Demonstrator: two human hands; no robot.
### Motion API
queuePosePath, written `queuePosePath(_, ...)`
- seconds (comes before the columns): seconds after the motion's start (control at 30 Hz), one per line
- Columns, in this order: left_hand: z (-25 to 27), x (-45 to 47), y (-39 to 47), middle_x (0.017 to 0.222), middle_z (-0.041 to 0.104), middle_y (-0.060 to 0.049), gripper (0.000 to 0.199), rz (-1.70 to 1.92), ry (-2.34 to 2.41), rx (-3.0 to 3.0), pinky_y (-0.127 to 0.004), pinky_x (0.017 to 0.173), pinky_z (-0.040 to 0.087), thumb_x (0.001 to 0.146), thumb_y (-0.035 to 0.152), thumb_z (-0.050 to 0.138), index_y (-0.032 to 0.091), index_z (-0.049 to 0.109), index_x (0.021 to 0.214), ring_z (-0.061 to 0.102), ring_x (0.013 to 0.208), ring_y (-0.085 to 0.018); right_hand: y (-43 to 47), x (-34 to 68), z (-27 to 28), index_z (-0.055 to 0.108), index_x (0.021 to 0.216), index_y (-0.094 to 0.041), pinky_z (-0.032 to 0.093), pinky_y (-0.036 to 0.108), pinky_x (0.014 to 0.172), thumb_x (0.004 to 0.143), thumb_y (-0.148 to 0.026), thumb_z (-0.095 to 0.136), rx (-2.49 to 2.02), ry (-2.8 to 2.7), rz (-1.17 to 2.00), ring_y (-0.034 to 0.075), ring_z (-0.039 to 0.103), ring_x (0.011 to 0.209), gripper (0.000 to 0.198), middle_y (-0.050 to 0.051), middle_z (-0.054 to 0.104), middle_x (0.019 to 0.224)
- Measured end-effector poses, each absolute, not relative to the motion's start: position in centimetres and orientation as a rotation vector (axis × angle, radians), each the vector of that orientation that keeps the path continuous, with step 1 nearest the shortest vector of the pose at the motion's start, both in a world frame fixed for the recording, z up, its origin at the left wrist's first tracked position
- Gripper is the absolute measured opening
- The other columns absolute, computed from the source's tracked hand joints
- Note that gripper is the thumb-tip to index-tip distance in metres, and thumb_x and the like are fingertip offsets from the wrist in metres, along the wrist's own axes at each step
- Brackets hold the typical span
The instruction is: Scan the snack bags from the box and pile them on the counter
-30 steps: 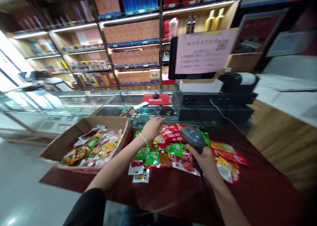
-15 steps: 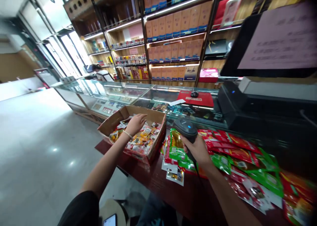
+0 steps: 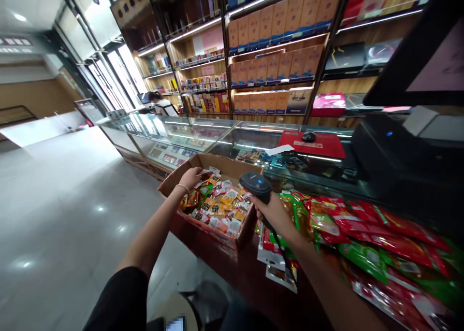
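My right hand is wrapped round the handle of a black barcode scanner with a blue light on top. The scanner's head is over the right side of an open cardboard box. Inside that box lie many small snack packets, orange, pink, white and green. My left hand reaches over the box's left wall, its fingers closed at the edge of a pale snack packet. To the right of the box, red and green snack bags are heaped on the dark red table.
A glass display counter runs behind the box, with a red mat and a black mouse on it. Dark checkout equipment stands at the right. Another person is at the far counter.
My left hand has moved from above the packets to the box's far left and lower, its fingers now closed. The scanner has shifted left toward the box, and the view has turned left.
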State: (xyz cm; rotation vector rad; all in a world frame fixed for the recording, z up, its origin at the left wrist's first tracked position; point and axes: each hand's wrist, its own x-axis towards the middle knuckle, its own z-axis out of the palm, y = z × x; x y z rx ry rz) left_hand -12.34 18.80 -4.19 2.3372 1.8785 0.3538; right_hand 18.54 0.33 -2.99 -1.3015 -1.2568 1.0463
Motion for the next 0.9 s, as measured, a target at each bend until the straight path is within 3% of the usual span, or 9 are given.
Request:
queuePosePath(0.37,-8.9,-11.9,24.6,0.117,0.067,-0.014,0.044,-0.051,1.895,2.155,-0.031,0.088,0.046,0.074,0.029,0.064,0.019,0.062,0.117,0.064,0.106,-0.028,3.9,16.5,-3.8,0.060,0.092,-0.020,0.043,0.026,0.040,0.076,-0.044,0.066,-1.286,-1.304,1.113,0.015,0.054,0.038,0.030,-0.003,0.058,0.048)
queuePosePath(0.6,-8.7,-11.3,24.4,0.112,0.066,-0.024,0.051,0.110,2.055,1.916,-0.038,0.086,0.046,0.049,0.031,0.084,0.013,0.067,0.094,0.058,0.112,-0.040,4.2,16.6,-4.1,0.058,0.092,-0.020,0.046,0.026,0.041,0.076,-0.047,0.067,-1.289,-1.315,1.133,0.016,0.054,0.038,0.032,-0.004,0.056,0.046)
queuePosePath(0.8,-5.9,-10.8,22.8,0.087,0.071,-0.015,0.024,0.499,1.830,1.698,-0.030,0.070,0.051,0.070,0.026,0.070,0.012,0.065,0.088,0.068,0.088,-0.029,3.0,17.2,-3.8,0.055,0.092,-0.021,0.044,0.026,0.040,0.077,-0.047,0.065,-1.237,-1.306,1.123,0.015,0.054,0.038,0.031,-0.005,0.056,0.047)
queuePosePath(0.9,-3.9,-10.3,20.8,0.093,0.072,-0.011,0.026,0.690,1.632,1.624,-0.028,0.068,0.054,0.081,0.028,0.060,0.013,0.063,0.102,0.069,0.082,-0.021,1.8,18.0,-3.3,0.052,0.089,-0.021,0.042,0.025,0.038,0.076,-0.047,0.067,-1.254,-1.275,1.107,0.015,0.052,0.036,0.032,-0.005,0.054,0.045)
